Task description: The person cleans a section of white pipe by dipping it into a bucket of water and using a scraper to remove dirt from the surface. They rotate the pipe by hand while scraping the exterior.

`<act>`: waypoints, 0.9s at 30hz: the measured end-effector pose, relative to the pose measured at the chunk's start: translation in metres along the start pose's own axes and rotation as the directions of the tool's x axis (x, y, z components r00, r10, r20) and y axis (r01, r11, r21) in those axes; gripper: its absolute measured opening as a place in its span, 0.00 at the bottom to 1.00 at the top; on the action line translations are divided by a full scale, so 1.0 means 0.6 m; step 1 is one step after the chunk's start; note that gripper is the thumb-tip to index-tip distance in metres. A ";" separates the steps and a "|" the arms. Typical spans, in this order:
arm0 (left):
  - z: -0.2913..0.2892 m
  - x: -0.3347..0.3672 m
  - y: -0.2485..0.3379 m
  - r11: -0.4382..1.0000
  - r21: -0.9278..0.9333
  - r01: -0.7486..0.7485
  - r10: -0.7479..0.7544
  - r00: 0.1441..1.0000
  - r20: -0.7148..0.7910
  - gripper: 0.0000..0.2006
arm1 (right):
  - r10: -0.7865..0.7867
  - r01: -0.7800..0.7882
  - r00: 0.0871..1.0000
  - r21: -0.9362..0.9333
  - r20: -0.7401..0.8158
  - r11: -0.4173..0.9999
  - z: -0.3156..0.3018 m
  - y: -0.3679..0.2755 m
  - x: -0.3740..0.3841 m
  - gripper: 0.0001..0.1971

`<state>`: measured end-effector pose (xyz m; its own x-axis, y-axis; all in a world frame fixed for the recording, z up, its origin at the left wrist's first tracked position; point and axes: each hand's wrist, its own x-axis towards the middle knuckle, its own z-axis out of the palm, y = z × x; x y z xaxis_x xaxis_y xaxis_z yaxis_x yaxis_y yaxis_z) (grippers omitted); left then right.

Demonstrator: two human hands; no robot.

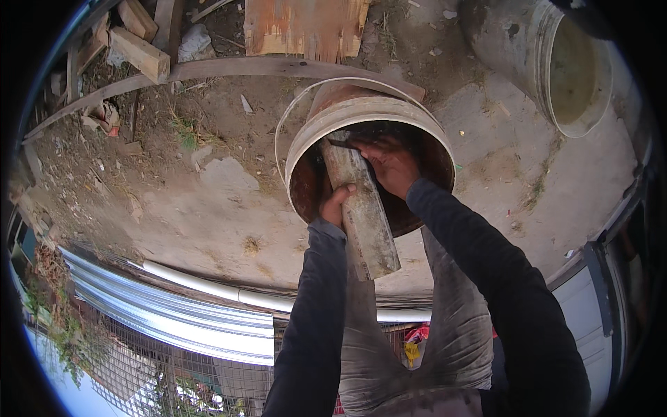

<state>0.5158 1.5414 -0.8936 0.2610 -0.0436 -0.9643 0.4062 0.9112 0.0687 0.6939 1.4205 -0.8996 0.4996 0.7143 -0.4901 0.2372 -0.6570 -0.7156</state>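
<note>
A stained bucket [372, 115] with a white rim and a thin wire handle stands in front of my legs, its mouth tilted toward me. A long, flat, mottled grey board [370, 222] slants out of it, the far end inside the mouth and the near end over my trouser leg. My left hand [336, 203] is wrapped around the board's left edge, thumb on its face. Inside the bucket, my right hand [392, 165] is bent at the board's far end, pressing a thin dark piece against it; shadow hides its kind.
Another large bucket [580, 76] lies or leans at the far right. Far left are wood offcuts [142, 52] and a long curved plank [243, 67]. A weathered wooden panel [306, 28] lies at the back. Corrugated metal sheet [174, 299] and a white pipe [208, 285] run along the left.
</note>
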 end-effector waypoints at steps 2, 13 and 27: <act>0.002 0.027 0.004 1.000 -0.007 -0.003 0.003 1.000 0.002 0.31 | -0.068 0.067 0.997 -0.007 -0.027 0.998 -0.005 -0.017 0.007 0.19; 0.055 -0.014 0.039 0.969 0.125 -0.214 0.213 0.977 0.019 0.46 | -0.113 0.115 0.993 -0.068 0.033 0.991 -0.015 -0.017 0.038 0.25; 0.054 -0.016 0.060 0.873 0.361 -0.326 0.301 0.945 0.127 0.59 | -0.236 0.232 0.972 -0.137 -0.010 0.963 -0.023 -0.033 0.034 0.25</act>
<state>0.5565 1.5616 -0.8737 0.4799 0.1807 -0.8585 0.5862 0.6621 0.4669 0.7111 1.4449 -0.8884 0.4375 0.8467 -0.3027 0.4584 -0.4996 -0.7350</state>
